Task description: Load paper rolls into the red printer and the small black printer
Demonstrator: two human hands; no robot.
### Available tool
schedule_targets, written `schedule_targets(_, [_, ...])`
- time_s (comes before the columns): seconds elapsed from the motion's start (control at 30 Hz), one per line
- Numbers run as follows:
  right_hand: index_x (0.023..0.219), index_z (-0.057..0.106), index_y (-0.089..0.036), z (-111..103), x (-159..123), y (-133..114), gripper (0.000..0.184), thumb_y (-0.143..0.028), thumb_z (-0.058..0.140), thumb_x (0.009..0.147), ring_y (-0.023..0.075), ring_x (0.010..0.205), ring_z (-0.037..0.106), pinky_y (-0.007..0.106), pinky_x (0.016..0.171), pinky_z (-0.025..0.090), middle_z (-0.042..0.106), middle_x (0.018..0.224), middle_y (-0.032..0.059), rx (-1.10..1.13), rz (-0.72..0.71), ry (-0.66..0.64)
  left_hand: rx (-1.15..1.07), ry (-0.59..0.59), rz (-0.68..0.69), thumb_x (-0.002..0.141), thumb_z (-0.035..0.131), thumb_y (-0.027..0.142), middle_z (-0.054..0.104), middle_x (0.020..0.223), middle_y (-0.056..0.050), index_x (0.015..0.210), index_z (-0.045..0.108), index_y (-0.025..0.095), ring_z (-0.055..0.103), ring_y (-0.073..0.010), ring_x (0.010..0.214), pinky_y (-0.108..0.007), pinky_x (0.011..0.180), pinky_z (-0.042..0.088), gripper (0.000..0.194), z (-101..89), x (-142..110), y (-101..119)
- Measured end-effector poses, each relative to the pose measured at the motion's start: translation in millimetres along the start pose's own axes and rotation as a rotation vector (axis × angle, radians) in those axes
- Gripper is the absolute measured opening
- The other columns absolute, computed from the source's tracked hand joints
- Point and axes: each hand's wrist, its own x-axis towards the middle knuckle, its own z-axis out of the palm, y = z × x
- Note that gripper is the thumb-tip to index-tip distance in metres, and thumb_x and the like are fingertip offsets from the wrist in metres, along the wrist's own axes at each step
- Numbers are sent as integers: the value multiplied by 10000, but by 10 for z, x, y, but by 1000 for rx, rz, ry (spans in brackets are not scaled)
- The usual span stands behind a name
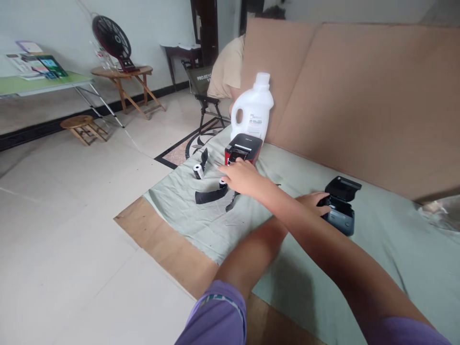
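My arms are crossed over a pale green cloth (377,239). My right hand (244,176) reaches left, and its fingertips close on a small white paper roll (222,182) in front of a red and black label printer (241,147). My left hand (313,199) passes under the right arm and grips the left side of a grey label printer (341,211), whose black lid stands open. A second white roll (197,170) and black strips (211,195) lie on the cloth to the left.
A white detergent jug (253,109) stands behind the red printer, against a big cardboard sheet (359,96). A folding chair (204,91) stands beyond the cloth. At the far left are a fan (111,40) on a wooden table, a low stool (81,127) and a green table (39,84).
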Motion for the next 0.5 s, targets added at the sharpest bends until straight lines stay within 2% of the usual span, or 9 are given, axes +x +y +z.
schedule_targets(0.07, [1054,716,-167,82,193,-82,249,-338,553,977,352,1100,610,444,897,415,724,1056,167,35,20,-127,11,-10,-6,918,512,423,365,1651,-66,1580,390,189,423,-273,1464,-339,1213,326,713,-7,-8,15])
schedule_targets(0.13, [942,716,-150,171,340,-111,170,-303,654,898,330,993,648,438,879,416,724,989,164,70,45,-225,20,-11,-13,919,507,434,358,1655,-64,1576,393,188,417,-270,1470,-350,1224,317,712,-11,-17,31])
schedule_targets(0.2, [893,698,-157,235,402,-89,101,-189,712,798,293,904,655,407,844,420,719,933,133,82,40,-267,16,-3,-17,922,505,442,363,1653,-58,1571,395,199,409,-260,1477,-362,1238,300,702,-14,-24,40])
schedule_targets(0.23, [900,686,-168,256,394,-60,134,-149,710,770,275,887,648,384,823,421,714,919,113,93,33,-261,9,0,-16,924,506,439,364,1653,-55,1568,395,203,404,-254,1481,-368,1243,293,695,-16,-27,43])
schedule_targets(0.33, [992,636,-201,293,226,99,230,-158,680,770,225,866,612,317,751,425,679,939,61,306,-11,-127,-22,-4,-6,926,531,400,360,1652,-74,1556,409,175,384,-255,1494,-388,1254,278,679,-24,-32,50])
schedule_targets(0.4, [1028,613,-202,300,10,253,241,-206,668,793,204,881,595,302,746,439,646,1003,54,554,-55,59,-58,8,3,917,565,341,387,1635,-101,1532,443,143,393,-268,1487,-397,1253,282,658,-28,-35,62])
schedule_targets(0.5, [1051,629,-192,267,-448,508,211,-272,620,856,198,947,590,322,816,461,608,1105,69,854,-78,301,-204,113,11,858,668,208,550,1504,-119,1386,611,147,498,-289,1399,-393,1216,348,535,-29,-55,92])
